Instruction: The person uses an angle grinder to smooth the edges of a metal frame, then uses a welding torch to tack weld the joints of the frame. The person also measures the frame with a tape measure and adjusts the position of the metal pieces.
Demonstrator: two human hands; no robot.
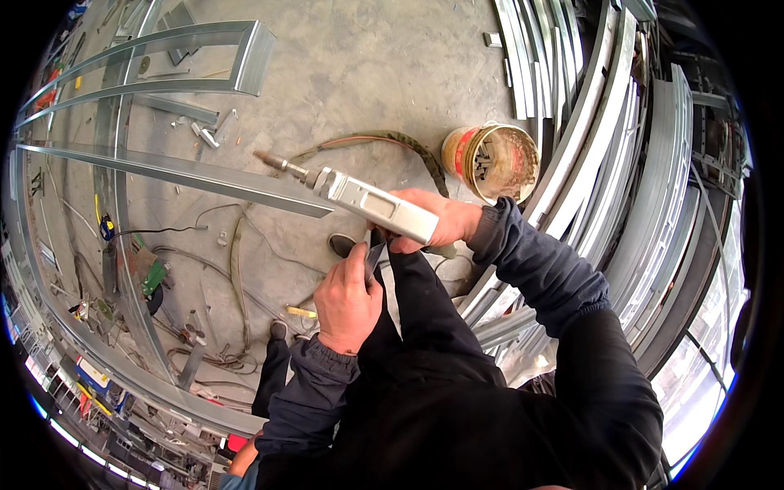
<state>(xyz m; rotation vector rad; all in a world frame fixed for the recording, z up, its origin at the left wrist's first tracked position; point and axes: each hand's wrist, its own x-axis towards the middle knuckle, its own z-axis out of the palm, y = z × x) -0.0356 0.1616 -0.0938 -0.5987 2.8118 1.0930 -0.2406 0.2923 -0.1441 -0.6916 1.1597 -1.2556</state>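
My right hand [445, 214] is wrapped round a silver, boxy handheld welding gun [384, 208]. Its narrow nozzle [282, 162] has a brownish tip and points to the far left. Close below the gun's rear end, my left hand [349, 298] has its fingers pinched on a small dark piece [374, 257], partly hidden, whose kind I cannot make out. Past the nozzle lies the free end of a long metal channel [245, 192], part of a frame at the left.
A dirty bucket [498, 163] holding small rods stands ahead on the right. Long metal profiles [572, 192] are stacked along the right. A sheathed hose [408, 147] and cables [237, 269] cross the floor. Another person's leg [273, 371] shows at lower left.
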